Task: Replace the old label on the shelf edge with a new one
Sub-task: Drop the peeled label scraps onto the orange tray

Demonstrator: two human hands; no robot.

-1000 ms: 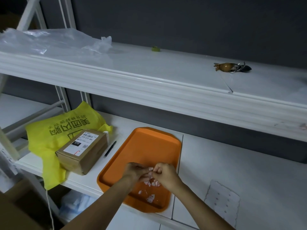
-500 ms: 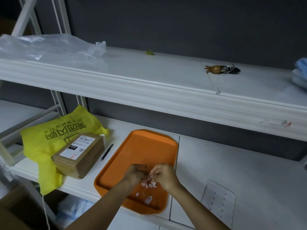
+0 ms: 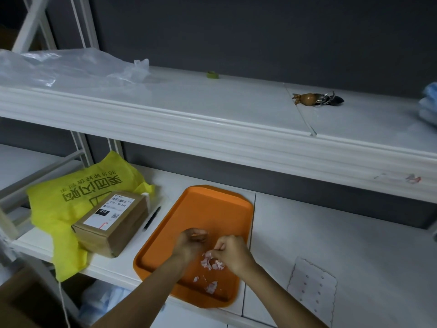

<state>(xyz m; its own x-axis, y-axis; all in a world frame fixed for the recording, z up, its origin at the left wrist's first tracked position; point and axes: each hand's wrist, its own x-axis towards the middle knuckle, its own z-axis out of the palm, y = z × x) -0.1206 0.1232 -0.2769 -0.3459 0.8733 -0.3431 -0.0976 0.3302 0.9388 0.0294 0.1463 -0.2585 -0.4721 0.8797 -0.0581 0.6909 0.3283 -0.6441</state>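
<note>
Blue stuff cut off at rt edge.

Dark grey wall behind, white two-tier shelving, upper shelf with moulded front edge, lower shelf beneath it, white metal uprights at far left, dim, cool light

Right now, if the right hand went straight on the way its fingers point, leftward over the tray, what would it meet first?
Most likely the left hand. The right hand points its fingertips left across the orange tray, just above the pink label scraps, with only a narrow gap between the hands. Relative height is hard to judge.
</note>
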